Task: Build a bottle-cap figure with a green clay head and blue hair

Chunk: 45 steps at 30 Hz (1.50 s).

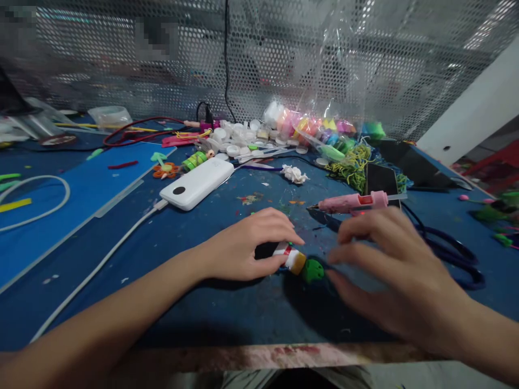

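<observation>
Near the front of the blue table, my left hand (253, 246) rests with its thumb and fingers closed around a small craft piece (291, 258) coloured white, red and yellow-brown. A round green part (313, 271) with dark spots adjoins its right end; whether the two are joined I cannot tell. My right hand (389, 265), slightly blurred, hovers just right of the green part with thumb and fingers apart and nothing between them. Behind it lies a pink glue gun (344, 203), its nozzle pointing left and a glue stick protruding from its back.
A white power bank (198, 183) with a white cable (101, 265) lies behind my left hand. White caps (233, 132), a bag of colourful pompoms (312, 127) and green yarn (352, 162) crowd the back by a perforated metal screen (267, 59). A blue folder (89, 189) lies left.
</observation>
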Each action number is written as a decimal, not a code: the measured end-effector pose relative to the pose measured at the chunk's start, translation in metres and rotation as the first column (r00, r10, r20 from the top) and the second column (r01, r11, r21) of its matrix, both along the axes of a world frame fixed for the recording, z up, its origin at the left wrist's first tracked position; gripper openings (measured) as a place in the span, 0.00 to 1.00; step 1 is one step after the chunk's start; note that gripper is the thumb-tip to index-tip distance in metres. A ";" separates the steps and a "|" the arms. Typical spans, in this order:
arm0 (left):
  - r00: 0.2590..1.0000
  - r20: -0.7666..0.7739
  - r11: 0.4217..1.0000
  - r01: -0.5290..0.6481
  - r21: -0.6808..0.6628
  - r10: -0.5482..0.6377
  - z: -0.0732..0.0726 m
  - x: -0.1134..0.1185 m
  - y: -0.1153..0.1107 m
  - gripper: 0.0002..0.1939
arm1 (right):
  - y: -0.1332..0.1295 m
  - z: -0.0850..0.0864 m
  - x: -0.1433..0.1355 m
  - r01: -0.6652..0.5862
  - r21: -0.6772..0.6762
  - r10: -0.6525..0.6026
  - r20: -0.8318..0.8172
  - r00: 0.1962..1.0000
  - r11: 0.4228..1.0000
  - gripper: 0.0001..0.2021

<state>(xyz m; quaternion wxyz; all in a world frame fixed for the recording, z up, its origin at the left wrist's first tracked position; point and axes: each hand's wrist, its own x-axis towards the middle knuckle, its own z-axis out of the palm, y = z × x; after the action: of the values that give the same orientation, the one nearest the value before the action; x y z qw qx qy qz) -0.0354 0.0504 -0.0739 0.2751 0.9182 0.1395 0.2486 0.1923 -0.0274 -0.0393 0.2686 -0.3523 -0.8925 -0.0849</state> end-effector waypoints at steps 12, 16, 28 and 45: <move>0.999 -0.037 0.999 0.024 0.040 -0.023 0.001 0.002 -0.003 0.11 | -0.006 -0.023 -0.023 -0.136 -0.094 0.151 0.173 0.973 0.986 0.12; 0.994 -0.110 0.998 0.021 0.057 -0.014 0.002 0.002 -0.004 0.09 | 0.006 -0.008 -0.014 -0.197 -0.252 0.177 -0.098 0.979 0.948 0.08; 0.977 -0.205 0.993 -0.029 0.118 0.053 0.000 0.007 -0.008 0.11 | 0.009 -0.010 0.002 -0.146 -0.076 0.144 -0.028 0.989 0.986 0.05; 0.984 -0.176 0.998 0.018 -0.067 -0.030 0.005 0.007 -0.006 0.10 | 0.016 -0.005 0.012 -0.438 -0.558 0.011 -0.609 0.793 0.705 0.04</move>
<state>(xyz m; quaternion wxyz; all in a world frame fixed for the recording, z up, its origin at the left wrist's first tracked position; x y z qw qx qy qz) -0.0283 0.0441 -0.0692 0.2944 0.9288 0.1602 0.1581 0.2041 -0.0117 -0.0440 0.3817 -0.3161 -0.7774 0.3873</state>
